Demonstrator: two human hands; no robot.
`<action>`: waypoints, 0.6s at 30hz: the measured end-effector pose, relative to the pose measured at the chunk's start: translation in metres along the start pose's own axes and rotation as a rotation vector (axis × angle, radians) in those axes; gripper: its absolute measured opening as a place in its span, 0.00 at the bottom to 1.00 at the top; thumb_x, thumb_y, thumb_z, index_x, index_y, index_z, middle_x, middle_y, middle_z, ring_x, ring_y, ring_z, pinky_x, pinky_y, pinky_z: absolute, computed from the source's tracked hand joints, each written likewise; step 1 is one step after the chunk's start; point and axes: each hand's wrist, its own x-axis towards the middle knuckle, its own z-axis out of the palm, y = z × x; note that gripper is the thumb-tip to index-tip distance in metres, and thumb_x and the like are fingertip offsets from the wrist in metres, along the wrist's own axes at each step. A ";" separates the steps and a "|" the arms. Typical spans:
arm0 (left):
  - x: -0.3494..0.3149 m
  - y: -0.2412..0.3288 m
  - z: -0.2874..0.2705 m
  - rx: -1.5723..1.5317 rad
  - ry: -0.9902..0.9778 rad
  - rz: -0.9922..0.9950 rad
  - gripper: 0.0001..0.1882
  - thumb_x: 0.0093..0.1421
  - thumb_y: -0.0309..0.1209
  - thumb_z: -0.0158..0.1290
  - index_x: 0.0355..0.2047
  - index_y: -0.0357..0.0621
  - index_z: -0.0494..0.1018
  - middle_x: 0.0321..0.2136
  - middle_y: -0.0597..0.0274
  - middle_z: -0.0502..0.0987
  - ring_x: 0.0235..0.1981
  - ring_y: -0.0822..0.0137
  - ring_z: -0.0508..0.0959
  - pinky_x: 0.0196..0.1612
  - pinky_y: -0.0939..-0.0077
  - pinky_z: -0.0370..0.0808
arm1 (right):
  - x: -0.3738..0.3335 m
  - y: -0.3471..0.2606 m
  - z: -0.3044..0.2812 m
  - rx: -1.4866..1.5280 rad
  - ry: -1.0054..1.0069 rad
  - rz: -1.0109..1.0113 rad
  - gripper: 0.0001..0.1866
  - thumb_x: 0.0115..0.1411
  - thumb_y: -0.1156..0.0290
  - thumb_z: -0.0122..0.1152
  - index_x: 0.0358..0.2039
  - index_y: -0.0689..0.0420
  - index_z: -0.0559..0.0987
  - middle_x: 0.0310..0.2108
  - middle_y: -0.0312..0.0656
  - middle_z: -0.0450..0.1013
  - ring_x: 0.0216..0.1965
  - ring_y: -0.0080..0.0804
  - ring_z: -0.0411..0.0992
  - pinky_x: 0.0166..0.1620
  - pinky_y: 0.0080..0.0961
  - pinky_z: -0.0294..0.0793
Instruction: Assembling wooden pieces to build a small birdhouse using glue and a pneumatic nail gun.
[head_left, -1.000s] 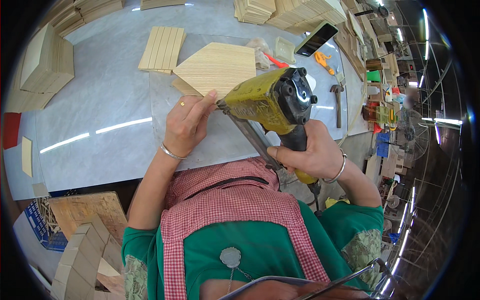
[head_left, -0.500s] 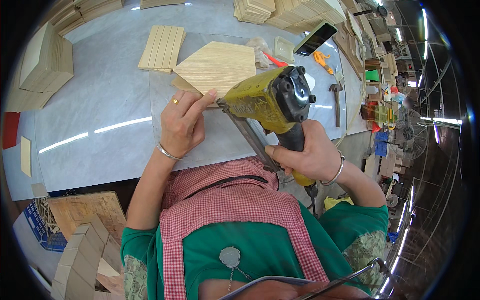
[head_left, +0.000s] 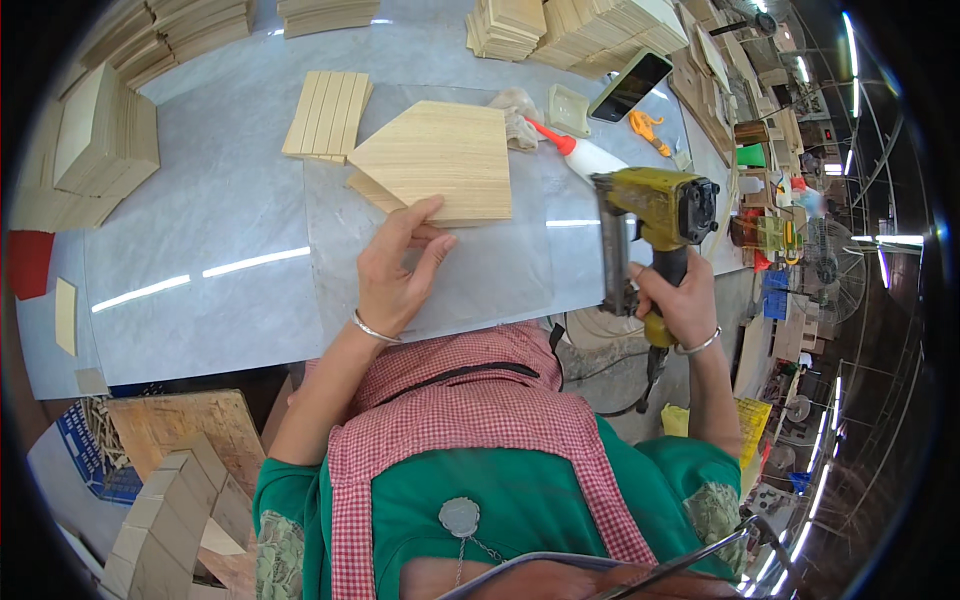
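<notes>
My right hand (head_left: 683, 305) is wrapped round the black grip of a yellow air nail gun (head_left: 650, 205), raised over the table's near right edge. A pale five-sided wooden panel (head_left: 440, 155) lies on the table with its point to the left. Part of another wooden piece (head_left: 372, 190) shows under its lower left side. My left hand (head_left: 395, 270) is at the panel's near edge. Its index fingertip touches the panel's top while the thumb stands apart. The other fingers are curled and partly hidden.
Thin wooden strips (head_left: 328, 112) lie left of the panel. Beyond it are a cloth (head_left: 518, 115), a white glue bottle (head_left: 592, 160) with red nozzle, a small dish (head_left: 568, 108), a phone (head_left: 632, 85) and an orange tool (head_left: 648, 130). Stacked boards (head_left: 105, 140) stand left, more (head_left: 505, 28) behind.
The nail gun has moved right, away from the panel's near edge, in my right hand. My left hand has shifted slightly right, its thumb now apart from the fingers.
</notes>
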 end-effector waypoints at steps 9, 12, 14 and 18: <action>0.038 0.005 -0.028 0.066 -0.228 -0.102 0.09 0.63 0.24 0.47 0.43 0.36 0.73 0.31 0.62 0.77 0.25 0.76 0.76 0.29 0.83 0.74 | 0.091 0.153 -0.044 -0.692 0.437 -0.054 0.25 0.49 0.61 0.60 0.45 0.62 0.72 0.25 0.57 0.75 0.30 0.56 0.74 0.35 0.44 0.74; 0.051 0.001 -0.038 -0.004 -0.214 -0.207 0.12 0.66 0.29 0.43 0.47 0.39 0.69 0.29 0.65 0.75 0.22 0.76 0.74 0.28 0.83 0.72 | 0.117 0.179 -0.043 -0.807 0.414 0.109 0.28 0.50 0.59 0.60 0.50 0.59 0.68 0.27 0.59 0.75 0.32 0.58 0.74 0.37 0.47 0.73; 0.055 0.006 -0.032 -0.035 -0.222 -0.246 0.14 0.67 0.33 0.42 0.50 0.41 0.65 0.26 0.68 0.72 0.24 0.78 0.72 0.27 0.83 0.70 | 0.130 0.187 -0.040 -0.846 0.430 0.218 0.32 0.50 0.56 0.61 0.53 0.58 0.65 0.27 0.59 0.75 0.33 0.57 0.74 0.37 0.47 0.73; 0.060 0.011 -0.019 -0.043 -0.203 -0.318 0.15 0.65 0.36 0.47 0.48 0.43 0.62 0.25 0.71 0.71 0.25 0.82 0.67 0.29 0.86 0.65 | 0.135 0.188 -0.037 -0.706 0.513 0.214 0.34 0.51 0.53 0.62 0.55 0.55 0.64 0.32 0.57 0.76 0.36 0.54 0.75 0.38 0.46 0.73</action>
